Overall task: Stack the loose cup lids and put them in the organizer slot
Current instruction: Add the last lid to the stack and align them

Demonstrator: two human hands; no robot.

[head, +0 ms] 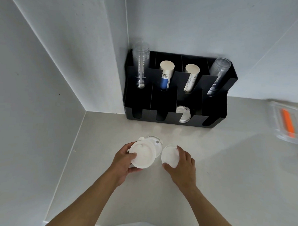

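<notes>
My left hand (124, 161) grips a white cup lid (143, 155), held tilted above the counter. Under and behind it lie more white lids (156, 142), partly covered. My right hand (181, 165) holds a second white lid (169, 155) by its rim, just right of the first one, and the two lids are slightly apart. The black organizer (163, 117) stands against the back wall. Its third front slot holds a few white lids (184, 114). The other front slots look dark, and I cannot see into them.
The organizer's rear slots hold clear plastic cups (140, 64), two paper cup stacks (166, 74) and another clear stack (219, 75). A clear container with an orange item (288, 122) sits at the right. A wall runs along the counter's left edge.
</notes>
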